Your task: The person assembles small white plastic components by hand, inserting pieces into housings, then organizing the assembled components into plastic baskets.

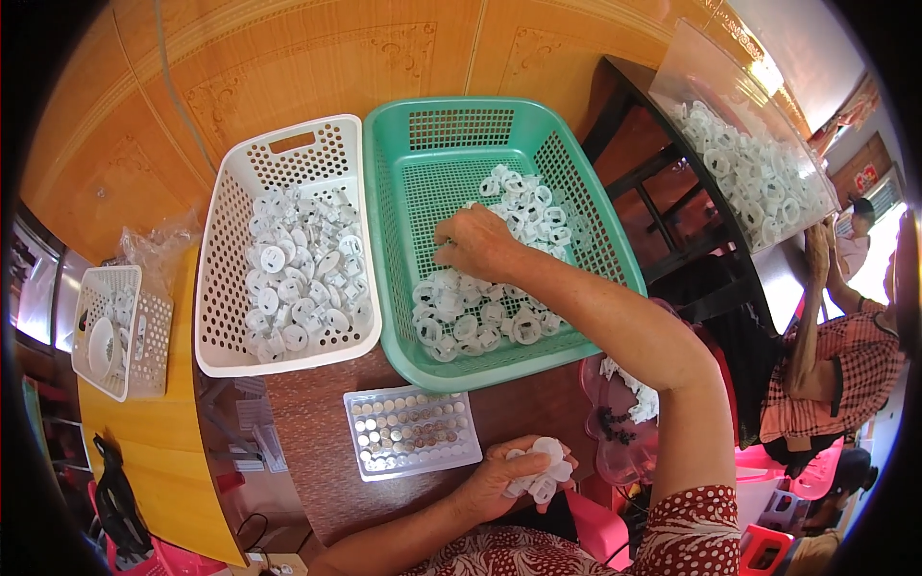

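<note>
My left hand (509, 476) is closed round several small white plastic parts (549, 459), just in front of my body. My right hand (480, 245) is inside the green basket (386, 326), over its load of translucent white plastic rings (525, 216). The fingers of that hand are curled together, and what they hold, if anything, is hidden. Between the baskets and my left hand lies a shallow plastic tray (413, 470) with rows of round silver button cells (408, 434).
A white perforated basket (288, 370) heaped with small white round pieces (305, 274) touches the green one. Further left, a smaller white basket (149, 336) stands on a yellow table (163, 442). At right are a clear bin of rings (759, 178), a pink dish (624, 451) and another person (836, 355).
</note>
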{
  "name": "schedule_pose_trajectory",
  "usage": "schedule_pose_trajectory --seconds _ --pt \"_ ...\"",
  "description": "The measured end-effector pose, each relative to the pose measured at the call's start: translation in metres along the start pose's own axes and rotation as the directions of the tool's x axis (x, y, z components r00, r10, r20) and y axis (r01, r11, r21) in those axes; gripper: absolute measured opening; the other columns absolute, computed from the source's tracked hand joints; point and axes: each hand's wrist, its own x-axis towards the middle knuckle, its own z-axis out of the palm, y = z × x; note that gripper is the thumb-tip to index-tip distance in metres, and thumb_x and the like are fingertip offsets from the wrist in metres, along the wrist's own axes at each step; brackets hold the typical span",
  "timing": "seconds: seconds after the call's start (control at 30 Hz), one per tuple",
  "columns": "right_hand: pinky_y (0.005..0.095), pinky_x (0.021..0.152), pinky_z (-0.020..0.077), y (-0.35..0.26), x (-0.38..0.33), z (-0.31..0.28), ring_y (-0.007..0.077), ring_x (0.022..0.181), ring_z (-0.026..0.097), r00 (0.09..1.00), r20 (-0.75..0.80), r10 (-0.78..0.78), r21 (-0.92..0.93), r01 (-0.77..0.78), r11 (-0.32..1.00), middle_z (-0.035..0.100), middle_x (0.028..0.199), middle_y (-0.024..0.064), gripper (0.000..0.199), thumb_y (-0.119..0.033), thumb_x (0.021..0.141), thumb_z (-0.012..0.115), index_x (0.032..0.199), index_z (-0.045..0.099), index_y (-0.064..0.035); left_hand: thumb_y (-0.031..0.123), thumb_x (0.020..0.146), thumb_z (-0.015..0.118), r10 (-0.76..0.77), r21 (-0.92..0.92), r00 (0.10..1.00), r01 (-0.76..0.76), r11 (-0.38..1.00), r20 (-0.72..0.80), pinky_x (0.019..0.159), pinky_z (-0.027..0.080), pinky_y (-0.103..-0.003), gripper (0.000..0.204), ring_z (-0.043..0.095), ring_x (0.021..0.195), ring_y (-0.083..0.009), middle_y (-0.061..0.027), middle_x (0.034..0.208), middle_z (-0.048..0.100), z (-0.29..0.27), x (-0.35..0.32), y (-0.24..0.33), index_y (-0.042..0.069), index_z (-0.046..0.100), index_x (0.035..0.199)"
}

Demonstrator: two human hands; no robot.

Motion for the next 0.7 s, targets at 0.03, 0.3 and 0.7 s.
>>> schedule_pose_trajectory --seconds 0.03,0.3,0.7 --pt "0.047 0.067 0.0465 0.002 0.001 0.0 0.0366 0.071 0.06 1.0 -0.001 0.001 -0.001 -0.001 1.0 0.06 0.068 0.0177 0.003 -0.001 0.067 0.06 0.064 0.059 -0.0014 0.024 0.084 0.062 -0.001 0.001 1.0 0.001 1.0 0.001 0.05 0.053 -0.033 0.044 0.064 0.09 -0.0282 -0.0185 0.108 0.06 0.0 0.0 0.0 -0.004 0.05 0.117" --pt "0.0446 0.07 0.047 0.011 0.002 -0.002 0.0335 0.075 0.06 0.981 0.052 -0.185 0.029 0.183 0.983 0.063 0.071 0.0113 0.009 0.002 0.066 0.059 0.067 0.063 -0.006 0.026 0.083 0.062 -0.016 0.039 1.0 0.017 0.999 -0.027 0.055 0.053 -0.037 0.044 0.063 0.092 -0.0348 -0.0227 0.109 0.057 0.001 -0.002 0.002 -0.002 0.052 0.115" --pt "0.0403 0.068 0.0489 0.009 0.001 -0.015 0.0293 0.074 0.063 0.967 0.186 -0.175 0.121 0.154 0.981 0.066 0.073 0.0095 0.011 -0.003 0.064 0.064 0.071 0.069 -0.0097 0.024 0.083 0.062 -0.023 0.032 1.0 0.024 0.999 -0.019 0.056 0.053 -0.037 0.042 0.063 0.092 -0.0341 -0.0223 0.11 0.057 0.0 -0.001 0.001 -0.001 0.052 0.115"
